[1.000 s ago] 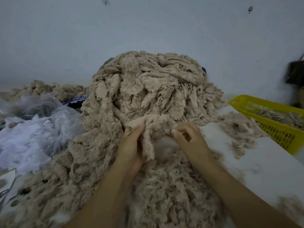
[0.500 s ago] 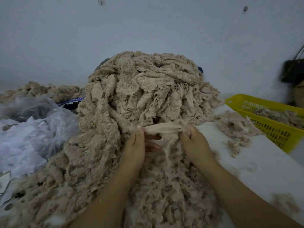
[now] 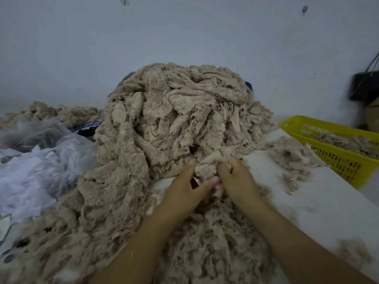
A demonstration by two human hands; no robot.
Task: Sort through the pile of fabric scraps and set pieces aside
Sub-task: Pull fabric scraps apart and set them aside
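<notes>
We record both hands at the near foot of the pile [image 3: 174,119] of beige, fuzzy fabric scraps. The pile stands heaped against the wall [image 3: 184,33] at the middle of the white tabletop [image 3: 320,203] and spills toward us on the left. The left hand [image 3: 184,194] and the right hand [image 3: 239,181] meet on one bunched scrap [image 3: 207,161] at the pile's lower front edge. Left hand: fingers [image 3: 210,182] curled at the scrap's lower edge, thumb stretched along its underside, pinching it. Right hand: bent and dug into the same scrap from the right side, gripping it, knuckles up. The two hands are just beside each other. Loose fluff lies under both forearms. To the right we note a small scatter of loose scraps [image 3: 291,152] on the tabletop, near a yellow basket [image 3: 338,162] that holds a few beige pieces. To the left, a clear plastic bag [image 3: 41,160] with white material inside lies touching the pile. A second beige heap [image 3: 51,111] sits behind the bag; detail there is blurred.
</notes>
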